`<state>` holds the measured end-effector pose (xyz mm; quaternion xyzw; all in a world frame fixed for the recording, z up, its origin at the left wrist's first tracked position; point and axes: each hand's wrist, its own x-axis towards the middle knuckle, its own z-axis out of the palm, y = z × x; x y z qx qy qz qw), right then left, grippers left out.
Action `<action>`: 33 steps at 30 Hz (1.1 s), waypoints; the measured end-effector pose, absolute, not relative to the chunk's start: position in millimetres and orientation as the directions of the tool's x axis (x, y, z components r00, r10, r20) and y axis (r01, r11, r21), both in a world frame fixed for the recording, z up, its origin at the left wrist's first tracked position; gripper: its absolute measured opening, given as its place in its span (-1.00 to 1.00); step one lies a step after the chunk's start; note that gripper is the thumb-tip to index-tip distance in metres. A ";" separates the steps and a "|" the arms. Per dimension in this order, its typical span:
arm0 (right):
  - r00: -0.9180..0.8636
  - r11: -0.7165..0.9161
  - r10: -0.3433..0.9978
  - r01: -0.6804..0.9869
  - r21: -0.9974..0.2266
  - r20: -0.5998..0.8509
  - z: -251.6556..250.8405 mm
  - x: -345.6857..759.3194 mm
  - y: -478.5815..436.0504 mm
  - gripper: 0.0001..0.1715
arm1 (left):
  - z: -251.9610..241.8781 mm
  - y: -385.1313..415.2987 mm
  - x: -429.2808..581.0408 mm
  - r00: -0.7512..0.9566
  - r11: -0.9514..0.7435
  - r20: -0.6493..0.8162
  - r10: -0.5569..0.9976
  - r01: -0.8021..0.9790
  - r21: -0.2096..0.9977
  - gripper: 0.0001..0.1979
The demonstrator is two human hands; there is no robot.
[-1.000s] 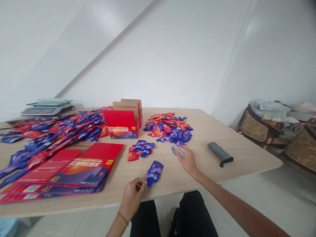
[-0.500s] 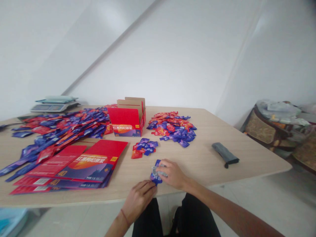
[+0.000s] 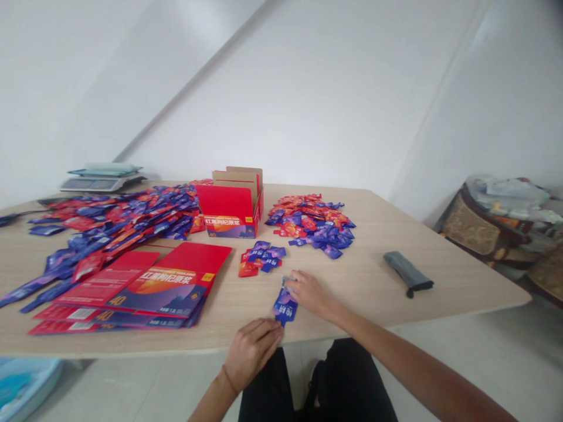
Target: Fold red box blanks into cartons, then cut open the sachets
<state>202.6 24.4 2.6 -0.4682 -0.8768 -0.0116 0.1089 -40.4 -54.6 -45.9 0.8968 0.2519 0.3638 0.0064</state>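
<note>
A purple sachet (image 3: 284,306) lies flat near the table's front edge. My left hand (image 3: 258,346) pinches its lower end with closed fingers. At the sachet's upper end my right hand (image 3: 305,290) is closed on a small grey cloth, which touches the sachet. Just beyond, a small group of red and purple sachets (image 3: 263,258) lies on the table. Behind it are a bigger heap of sachets (image 3: 321,220) and an open red box (image 3: 229,211) standing upright.
Flattened boxes (image 3: 171,284) are stacked at the left, beside a large pile of sachets (image 3: 132,211). A scale (image 3: 99,181) stands at the back left. A grey pouch (image 3: 408,274) rests on the table (image 3: 360,287) at the right. A bag-covered chair (image 3: 475,223) stands beyond.
My right hand has moved away from me with the grey cloth, from the sachet's middle to its upper end, uncovering its print. My left hand keeps its hold. The view has shifted slightly.
</note>
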 end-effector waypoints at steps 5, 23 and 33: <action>-0.429 0.537 0.828 0.793 -0.287 0.362 6.1 197.8 19.9 -0.74 | -44.5 -55.1 -40.1 0.602 -0.866 0.649 0.465 0.462 0.192 -0.77; -0.634 0.648 0.743 0.762 0.009 0.214 -3.3 208.6 23.5 -0.76 | -42.3 -56.6 -39.8 0.601 -0.865 0.645 0.472 0.458 0.206 -0.76; -0.360 0.479 0.815 0.860 -0.177 0.455 12.5 257.0 49.2 -0.68 | -41.6 -56.8 -40.3 0.601 -0.867 0.645 0.473 0.448 0.219 -0.76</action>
